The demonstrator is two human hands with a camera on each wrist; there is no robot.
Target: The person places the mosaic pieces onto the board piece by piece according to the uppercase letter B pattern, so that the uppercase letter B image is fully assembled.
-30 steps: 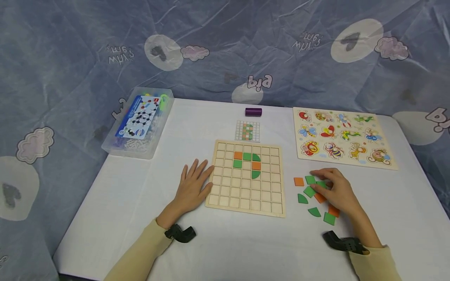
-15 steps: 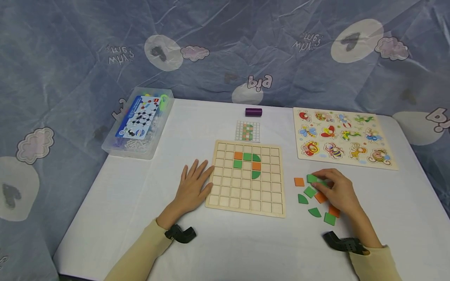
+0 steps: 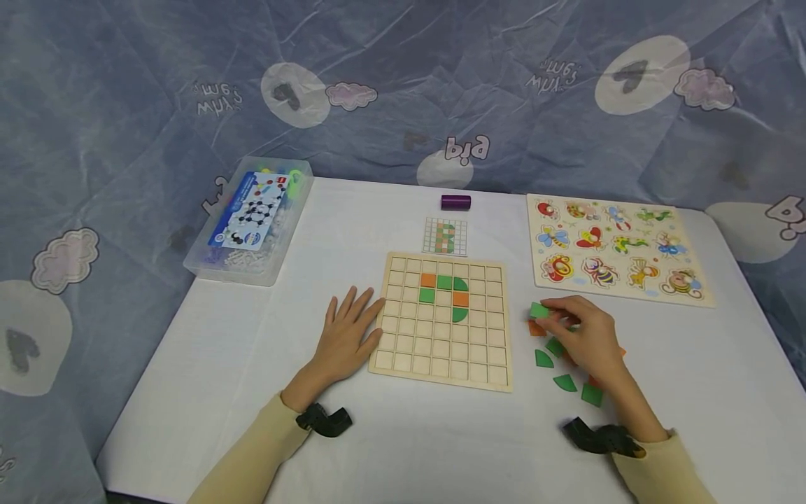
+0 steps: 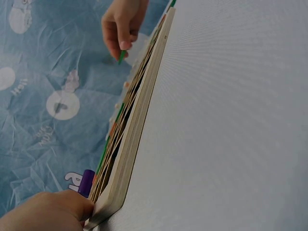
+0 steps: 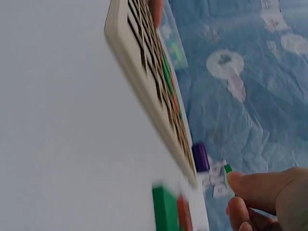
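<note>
My right hand [image 3: 582, 334], thumb and fingertips closed to a pinch, grips a green square tile [image 3: 538, 310], held raised to the right of the wooden grid board [image 3: 409, 343] and, in the head view, partly over an orange square tile [image 3: 536, 329]. Green quarter-circle tiles [image 3: 543, 359] lie nearby. My left hand [image 3: 343, 341] rests palm down, fingers straight and spread, touching the board's left edge. Six green and orange inlaid tiles [image 3: 443, 282] occupy cells in its upper half; beyond it lie a printed pattern card [image 3: 445, 236] and a purple cylinder [image 3: 456, 202].
</note>
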